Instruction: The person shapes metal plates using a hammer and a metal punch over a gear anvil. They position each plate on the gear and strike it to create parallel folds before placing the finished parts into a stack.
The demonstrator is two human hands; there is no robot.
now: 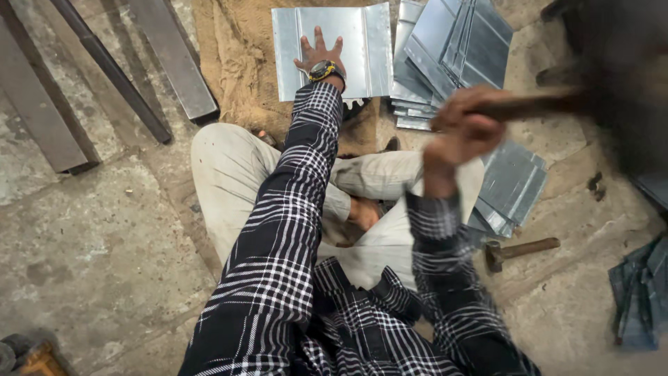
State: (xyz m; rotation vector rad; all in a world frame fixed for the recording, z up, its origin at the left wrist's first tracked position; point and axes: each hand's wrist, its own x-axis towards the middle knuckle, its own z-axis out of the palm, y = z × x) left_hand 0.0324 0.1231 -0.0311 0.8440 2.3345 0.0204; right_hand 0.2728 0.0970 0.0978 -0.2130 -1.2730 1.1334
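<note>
Folded grey metal sheet and blurred wooden-handled tool

The shiny rectangular grey metal sheet (351, 52), creased lengthwise, is laid flat on brown sacking and pressed from above. The brown wooden tool handle (532, 106) is gripped, raised and motion-blurred; its head cannot be made out.

Rough grey concrete floor (104, 237), brown burlap sacking (236, 56) spread over it, long steel bars (111, 69) lying upper left

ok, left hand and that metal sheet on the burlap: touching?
Touching. The head view shows the left hand pressed flat, fingers spread, directly on the metal sheet, with no gap visible beneath the palm.
</note>
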